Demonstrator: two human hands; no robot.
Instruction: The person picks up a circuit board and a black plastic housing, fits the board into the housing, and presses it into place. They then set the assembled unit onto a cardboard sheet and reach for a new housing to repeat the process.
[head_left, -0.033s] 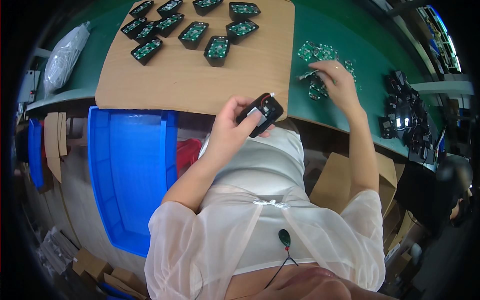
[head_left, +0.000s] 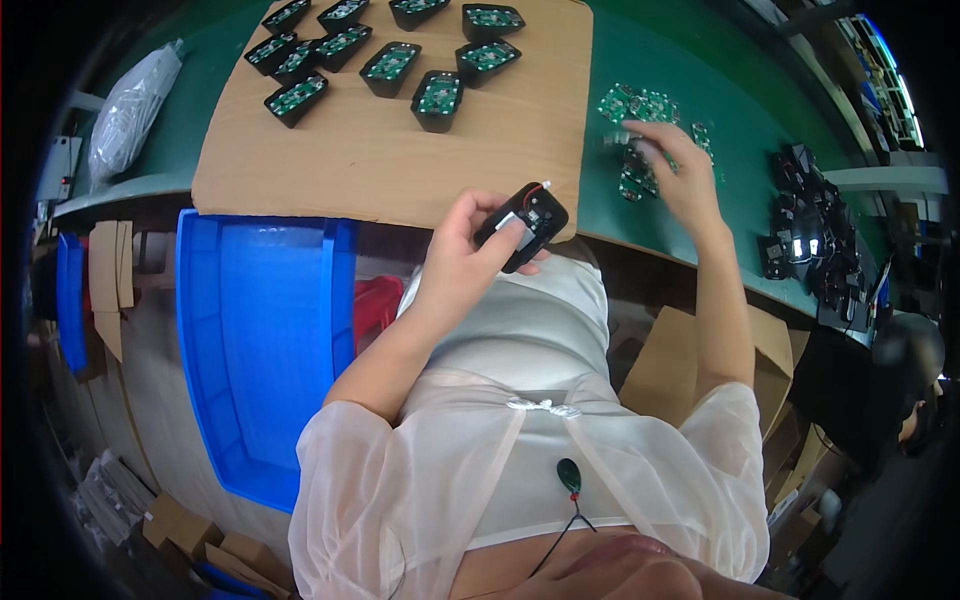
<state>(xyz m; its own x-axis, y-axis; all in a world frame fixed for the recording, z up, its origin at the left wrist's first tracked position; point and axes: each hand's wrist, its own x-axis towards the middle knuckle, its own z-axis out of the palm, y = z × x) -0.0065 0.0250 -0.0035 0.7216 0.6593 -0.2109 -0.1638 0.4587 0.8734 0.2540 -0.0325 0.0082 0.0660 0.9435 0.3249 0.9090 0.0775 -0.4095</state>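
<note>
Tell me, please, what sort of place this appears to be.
It looks like an electronics assembly workshop: the left hand holds a black casing, loose green circuit boards lie on the green workbench, and black housings fitted with boards sit on a cardboard sheet.

On your worktop [head_left: 640,226] lies a cardboard sheet [head_left: 370,165], with cases [head_left: 437,102] on its far half; loose circuit boards [head_left: 650,105] are to its right, a bin [head_left: 270,350] at your left.

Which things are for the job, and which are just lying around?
Likely for the job:
black case in the left hand
green circuit boards near the right hand
cases with boards on cardboard sheet

Probably just lying about:
plastic bag
blue bin
cardboard box
</note>
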